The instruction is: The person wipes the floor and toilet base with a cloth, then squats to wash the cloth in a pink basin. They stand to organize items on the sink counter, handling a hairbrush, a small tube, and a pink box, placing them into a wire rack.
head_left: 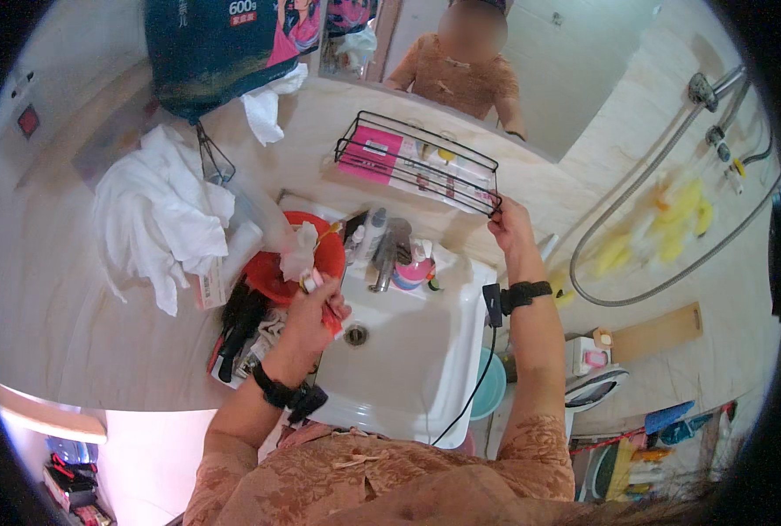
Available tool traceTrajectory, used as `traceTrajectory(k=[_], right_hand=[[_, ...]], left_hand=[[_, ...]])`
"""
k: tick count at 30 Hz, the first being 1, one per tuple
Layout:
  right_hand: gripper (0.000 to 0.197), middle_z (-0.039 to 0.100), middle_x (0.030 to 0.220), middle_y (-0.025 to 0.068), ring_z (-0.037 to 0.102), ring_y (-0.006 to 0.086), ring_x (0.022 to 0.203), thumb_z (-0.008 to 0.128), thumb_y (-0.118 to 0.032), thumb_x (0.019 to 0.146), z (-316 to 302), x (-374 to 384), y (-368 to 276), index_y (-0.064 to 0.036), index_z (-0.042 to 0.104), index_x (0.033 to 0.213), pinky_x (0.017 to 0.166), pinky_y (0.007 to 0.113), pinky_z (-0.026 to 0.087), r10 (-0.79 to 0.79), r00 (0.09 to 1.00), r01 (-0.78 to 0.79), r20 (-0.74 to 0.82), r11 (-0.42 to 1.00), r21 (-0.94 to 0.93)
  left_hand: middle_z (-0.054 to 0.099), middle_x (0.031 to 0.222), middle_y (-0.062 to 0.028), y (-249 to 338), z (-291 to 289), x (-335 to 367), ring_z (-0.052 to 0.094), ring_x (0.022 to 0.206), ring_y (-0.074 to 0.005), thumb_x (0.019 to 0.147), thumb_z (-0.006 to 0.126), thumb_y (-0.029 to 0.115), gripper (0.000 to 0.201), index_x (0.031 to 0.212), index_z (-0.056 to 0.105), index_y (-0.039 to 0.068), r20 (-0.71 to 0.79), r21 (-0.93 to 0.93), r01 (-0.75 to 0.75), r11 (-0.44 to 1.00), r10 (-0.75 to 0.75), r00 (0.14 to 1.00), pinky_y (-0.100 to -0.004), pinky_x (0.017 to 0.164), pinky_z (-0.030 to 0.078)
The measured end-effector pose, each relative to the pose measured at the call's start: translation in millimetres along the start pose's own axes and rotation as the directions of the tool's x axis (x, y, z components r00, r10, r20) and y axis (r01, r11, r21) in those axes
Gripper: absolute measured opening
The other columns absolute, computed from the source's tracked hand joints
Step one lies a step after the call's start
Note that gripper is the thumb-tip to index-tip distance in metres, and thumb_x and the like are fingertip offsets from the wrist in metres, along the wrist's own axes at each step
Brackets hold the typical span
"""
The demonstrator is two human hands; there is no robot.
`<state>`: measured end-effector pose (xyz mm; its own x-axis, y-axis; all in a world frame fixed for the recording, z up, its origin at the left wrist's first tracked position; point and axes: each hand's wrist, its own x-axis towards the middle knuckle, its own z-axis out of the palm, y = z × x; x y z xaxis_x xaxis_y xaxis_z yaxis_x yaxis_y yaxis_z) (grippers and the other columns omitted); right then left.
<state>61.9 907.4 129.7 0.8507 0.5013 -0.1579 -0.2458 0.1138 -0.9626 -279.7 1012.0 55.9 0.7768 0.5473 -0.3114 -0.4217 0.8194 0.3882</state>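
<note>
A black wire rack (418, 167) is against the tiled wall above the sink, with a pink-and-white printed sheet or package (368, 151) showing through its wires. My right hand (513, 230) has its fingers closed round the rack's right end. Over the left edge of the white sink (399, 386), my left hand (307, 314) is closed on a slim red-and-white thing; its kind is not clear. Right behind that hand is a red basin (331, 256) with a crumpled white piece (300, 252) at it.
Bottles (373, 230) and a pink container (415, 270) surround the faucet (381, 273). White cloths (162, 210) hang at left below a dark bag (224, 61). A mirror (566, 79) is above the rack. A shower hose (574, 263) loops at right; a teal basin (488, 386) stands beside the sink.
</note>
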Motion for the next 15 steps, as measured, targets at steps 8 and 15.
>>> traceTrajectory(k=[8,15], right_hand=[[0.012,0.043,0.058,-0.0037,0.034,0.0053,0.045,0.055,-0.017,0.084,3.6,-6.6,-3.2,-0.0061,0.058,0.079,0.037,0.020,0.025,-0.008,1.000,0.008,0.003,0.999,-0.052],[0.013,0.044,0.058,-0.0034,0.035,0.0056,0.046,0.056,-0.018,0.084,-0.8,-0.1,0.0,-0.0057,0.059,0.082,0.036,0.020,0.026,-0.003,0.999,0.004,0.038,0.999,-0.033]], left_hand=[[0.043,0.061,0.0009,49.3,46.6,85.7,0.039,0.047,-0.0091,0.080,0.064,0.013,0.017,0.076,0.047,0.012,0.072,0.114,-0.289,0.951,0.282,0.957,-0.0234,0.039,0.030],[0.046,0.059,-0.0004,59.8,65.2,134.3,0.041,0.045,-0.0096,0.078,0.066,0.017,0.022,0.069,0.046,0.009,0.017,0.283,-0.388,0.877,0.400,0.916,-0.0243,0.037,0.032]])
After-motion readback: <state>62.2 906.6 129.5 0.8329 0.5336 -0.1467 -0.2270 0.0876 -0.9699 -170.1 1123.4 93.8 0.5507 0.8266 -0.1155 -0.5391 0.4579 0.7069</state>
